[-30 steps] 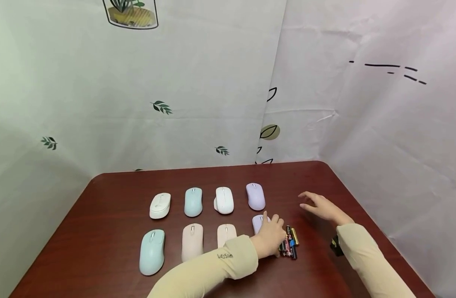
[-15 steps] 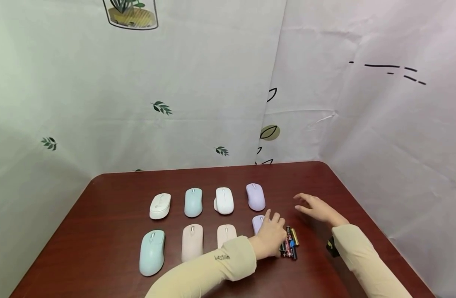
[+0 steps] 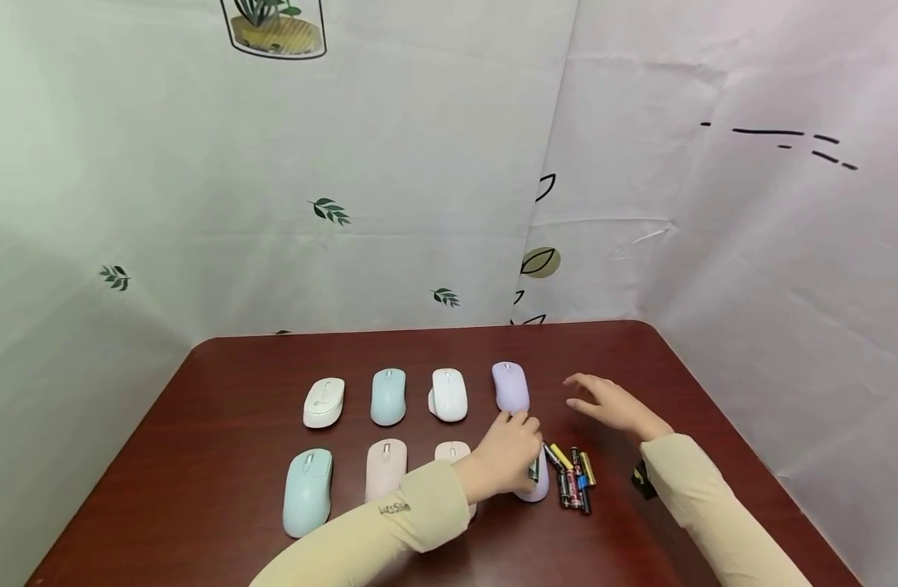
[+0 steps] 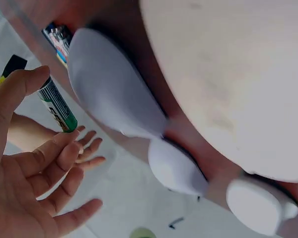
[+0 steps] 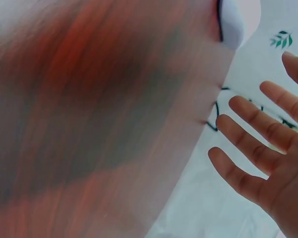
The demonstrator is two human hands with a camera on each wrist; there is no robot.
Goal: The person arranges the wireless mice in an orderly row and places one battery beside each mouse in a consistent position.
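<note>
A green and black battery [image 4: 58, 106] is pinched between the thumb and a fingertip of my left hand [image 4: 42, 168]. In the head view, the left hand [image 3: 504, 455] is over the near purple mouse [image 3: 538, 481], partly covering it, with the battery [image 3: 533, 470] peeking out. Just right of that mouse lies a small pile of batteries [image 3: 572, 479] in mixed colours. Behind the pile, my right hand [image 3: 612, 406] hovers with fingers spread and holds nothing. The right wrist view shows that hand [image 5: 273, 148] with its fingers extended.
A far purple mouse [image 3: 510, 386] sits behind the left hand. Leftward stand a white mouse [image 3: 449, 395], a blue mouse [image 3: 388, 397], a cream mouse [image 3: 324, 403], a larger blue mouse [image 3: 307, 493] and a pink mouse [image 3: 386, 469]. The left forearm partly covers another pink mouse [image 3: 452, 451].
My left hand has moved left from the battery pile to the near purple mouse, carrying a battery. My right hand has drifted slightly left. The view has shifted a little.
</note>
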